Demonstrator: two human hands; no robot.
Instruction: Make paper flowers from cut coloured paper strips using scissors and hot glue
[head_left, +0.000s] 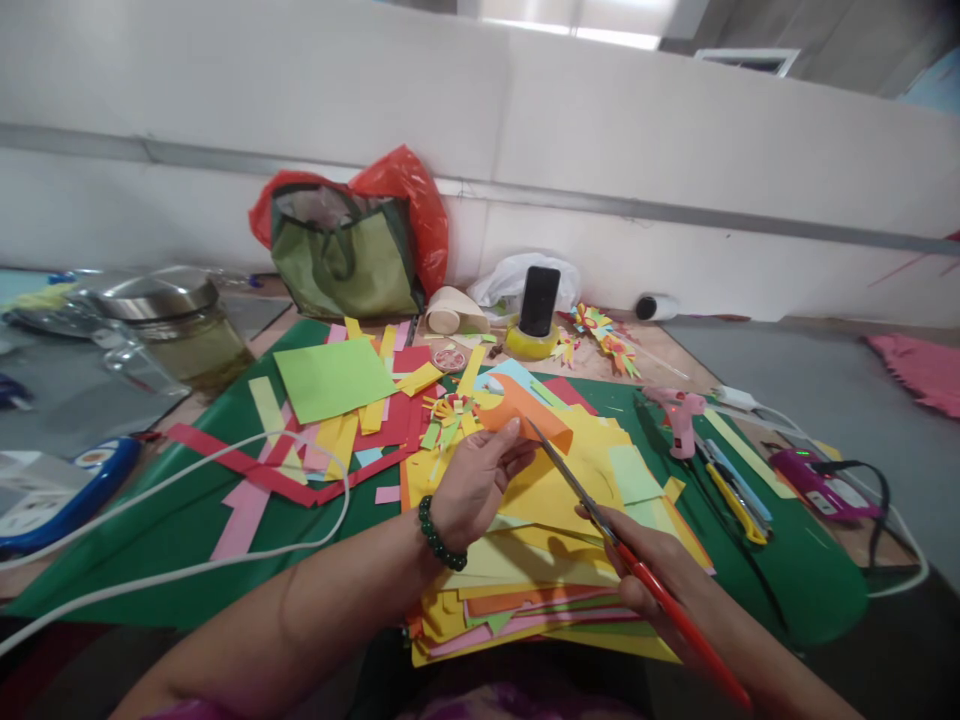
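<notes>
CRAFT COUNTER (pixel 694 372): my left hand (pixel 472 480) pinches a curled piece of orange paper (pixel 525 415), fingers (pixel 504 440) closed on its lower edge, lifting it just above the paper stack (pixel 555 560) at centre. My right hand (pixel 645 565) is closed round the red handles of the scissors (pixel 574 480), blade tips reaching the orange paper's edge. A bead bracelet (pixel 439 535) sits on my left wrist. The stack rests on a green sheet (pixel 150 540), w/ loose strips & a white cable (pixel 225 455) to the left. Right of the stack: a pink glue gun (pixel 679 415). At the back, a phone (pixel 540 285) stands in a tape roll (pixel 531 342), near a red bag (pixel 405 190).
</notes>
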